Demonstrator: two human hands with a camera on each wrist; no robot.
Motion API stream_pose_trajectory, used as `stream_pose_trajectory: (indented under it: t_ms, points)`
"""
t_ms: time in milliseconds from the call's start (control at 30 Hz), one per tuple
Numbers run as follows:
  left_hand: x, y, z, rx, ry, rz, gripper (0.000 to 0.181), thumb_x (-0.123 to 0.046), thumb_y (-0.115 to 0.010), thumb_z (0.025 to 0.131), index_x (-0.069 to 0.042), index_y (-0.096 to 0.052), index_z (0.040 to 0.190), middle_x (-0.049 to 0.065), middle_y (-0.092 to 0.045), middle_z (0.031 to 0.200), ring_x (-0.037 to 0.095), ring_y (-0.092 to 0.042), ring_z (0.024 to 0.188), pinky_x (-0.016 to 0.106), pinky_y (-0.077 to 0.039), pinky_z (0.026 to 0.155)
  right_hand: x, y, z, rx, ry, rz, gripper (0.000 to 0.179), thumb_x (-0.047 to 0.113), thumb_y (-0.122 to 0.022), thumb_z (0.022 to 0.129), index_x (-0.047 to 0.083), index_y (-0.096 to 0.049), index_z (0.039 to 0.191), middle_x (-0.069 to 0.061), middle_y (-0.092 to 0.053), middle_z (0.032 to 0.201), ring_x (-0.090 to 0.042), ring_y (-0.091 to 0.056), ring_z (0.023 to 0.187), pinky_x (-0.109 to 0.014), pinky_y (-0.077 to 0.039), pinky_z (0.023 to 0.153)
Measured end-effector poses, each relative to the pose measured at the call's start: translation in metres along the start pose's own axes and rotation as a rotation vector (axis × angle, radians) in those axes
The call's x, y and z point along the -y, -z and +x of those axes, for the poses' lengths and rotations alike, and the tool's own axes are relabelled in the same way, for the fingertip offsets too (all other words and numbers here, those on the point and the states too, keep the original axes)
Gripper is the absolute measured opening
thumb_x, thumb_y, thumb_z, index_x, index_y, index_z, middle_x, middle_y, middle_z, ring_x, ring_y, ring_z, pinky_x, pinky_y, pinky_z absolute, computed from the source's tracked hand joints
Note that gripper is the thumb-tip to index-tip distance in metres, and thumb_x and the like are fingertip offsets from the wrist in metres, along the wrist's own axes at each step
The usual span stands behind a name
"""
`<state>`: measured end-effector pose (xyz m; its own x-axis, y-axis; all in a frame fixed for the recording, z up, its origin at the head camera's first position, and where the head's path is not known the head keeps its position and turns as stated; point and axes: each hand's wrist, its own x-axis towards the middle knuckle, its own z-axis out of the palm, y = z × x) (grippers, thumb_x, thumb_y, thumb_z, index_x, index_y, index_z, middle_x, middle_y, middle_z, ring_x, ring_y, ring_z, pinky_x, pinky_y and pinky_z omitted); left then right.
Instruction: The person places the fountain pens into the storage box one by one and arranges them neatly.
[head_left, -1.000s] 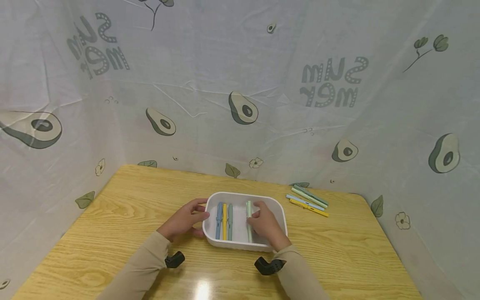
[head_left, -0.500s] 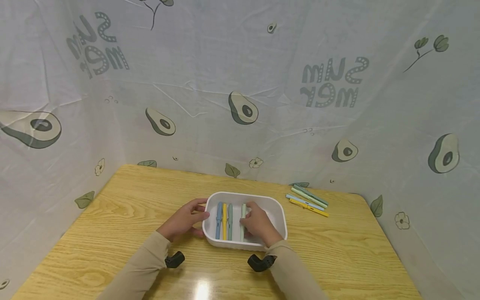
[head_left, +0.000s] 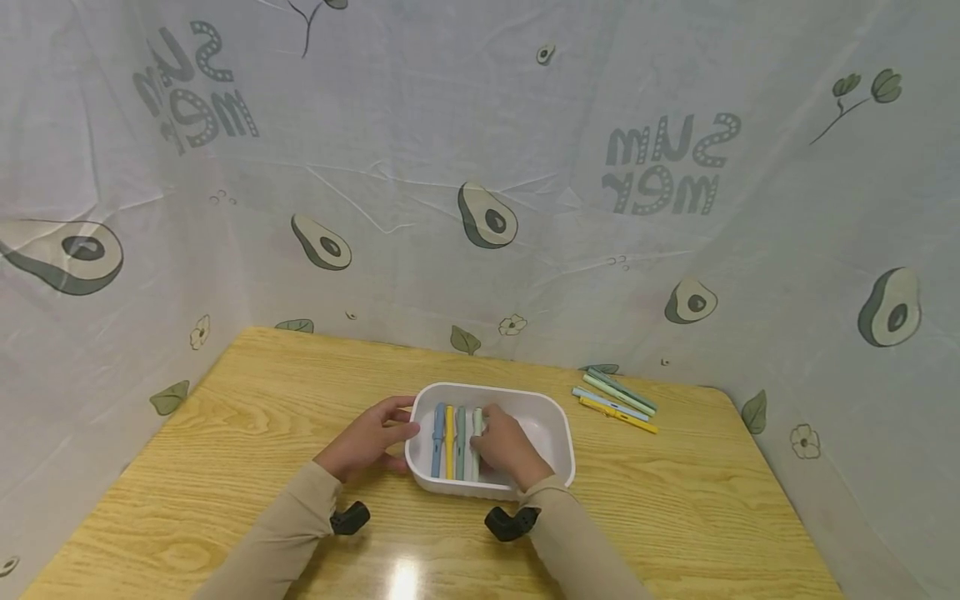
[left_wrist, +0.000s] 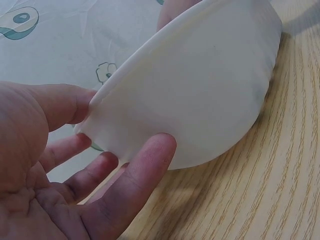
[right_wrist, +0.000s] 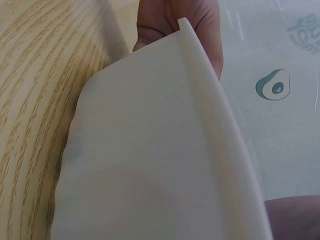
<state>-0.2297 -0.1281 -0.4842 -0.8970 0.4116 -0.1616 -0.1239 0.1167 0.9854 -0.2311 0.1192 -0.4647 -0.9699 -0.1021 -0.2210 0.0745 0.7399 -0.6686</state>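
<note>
A white plastic tray [head_left: 543, 442] stands on the wooden table in the head view. In its left part lie a blue pen [head_left: 437, 450], a yellow pen [head_left: 449, 454] and a grey-green pen [head_left: 461, 450], side by side. My right hand [head_left: 506, 443] reaches inside and pinches a pale green pen [head_left: 476, 454], just right of the grey-green one. Holding the tray's left end, my left hand [head_left: 375, 435] has its digits spread at the rim and outer wall. The right wrist view shows mostly the tray's outer wall [right_wrist: 135, 140], which hides the right fingertips.
Several more pens lie loosely fanned on the table right of the tray: a dark green pen [head_left: 626, 390], a pale green one, a light blue one and a yellow pen [head_left: 618, 415]. A printed white curtain [head_left: 420, 250] hangs behind the table and along its sides.
My right hand has moved left inside the tray with the pale green pen, bringing it close beside the grey-green pen. My left hand and the tray have stayed put.
</note>
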Motion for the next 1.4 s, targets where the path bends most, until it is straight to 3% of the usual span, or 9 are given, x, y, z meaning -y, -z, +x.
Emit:
stream_pose_trajectory:
  t_ms: [300,533,800,1000,1100,1400]
  points:
    - [0.002,0.0,0.001,-0.014,0.01,-0.013,0.06,-0.02,-0.067,0.103,-0.01,-0.041,0.156,0.022,-0.052,0.132,0.03,-0.065,0.104,0.045,-0.065,0.075,0.004,0.001,-0.005,0.061,-0.019,0.062,0.061,0.014,-0.069,0.099,-0.002,-0.041,0.151,-0.01,-0.061,0.091,-0.018,-0.066,0.064,-0.027,-0.053,0.06]
    - [0.003,0.0,0.003,-0.003,0.009,-0.01,0.056,-0.018,-0.064,0.104,-0.01,-0.042,0.156,0.022,-0.051,0.134,0.03,-0.065,0.104,0.046,-0.065,0.077,-0.007,0.018,-0.022,0.06,0.037,0.139,0.062,0.015,-0.071,0.098,0.0,-0.042,0.151,-0.011,-0.06,0.103,-0.02,-0.065,0.073,-0.033,-0.061,0.059]
    - [0.004,0.0,0.003,0.005,0.009,-0.021,0.056,-0.018,-0.064,0.104,-0.01,-0.042,0.156,0.023,-0.051,0.134,0.029,-0.065,0.105,0.047,-0.065,0.078,-0.031,0.058,-0.044,-0.179,0.186,0.229,0.048,0.011,-0.067,0.101,0.007,-0.051,0.146,-0.008,-0.062,0.106,-0.021,-0.063,0.091,-0.03,-0.064,0.063]
    - [0.003,0.0,0.001,-0.007,0.01,-0.025,0.056,-0.018,-0.065,0.104,-0.01,-0.042,0.155,0.024,-0.05,0.135,0.03,-0.065,0.105,0.047,-0.065,0.077,-0.062,0.087,-0.05,-0.356,0.332,0.071,0.046,0.012,-0.069,0.099,0.007,-0.054,0.143,-0.008,-0.064,0.108,-0.022,-0.063,0.098,-0.025,-0.061,0.068]
    - [0.004,0.001,0.001,-0.004,0.011,-0.03,0.059,-0.02,-0.066,0.103,-0.01,-0.042,0.156,0.023,-0.051,0.135,0.029,-0.065,0.105,0.048,-0.065,0.078,-0.077,0.097,-0.051,-0.431,0.368,-0.026,0.047,0.011,-0.07,0.098,0.005,-0.055,0.142,-0.008,-0.065,0.111,-0.021,-0.063,0.1,-0.027,-0.06,0.072]
    - [0.005,0.002,0.004,0.007,0.007,-0.025,0.058,-0.021,-0.066,0.103,-0.011,-0.042,0.156,0.024,-0.05,0.136,0.031,-0.065,0.106,0.048,-0.065,0.079,-0.103,0.113,-0.045,-0.49,0.362,-0.054,0.048,0.008,-0.067,0.099,0.003,-0.052,0.144,-0.018,-0.061,0.12,-0.03,-0.062,0.108,-0.044,-0.063,0.082]
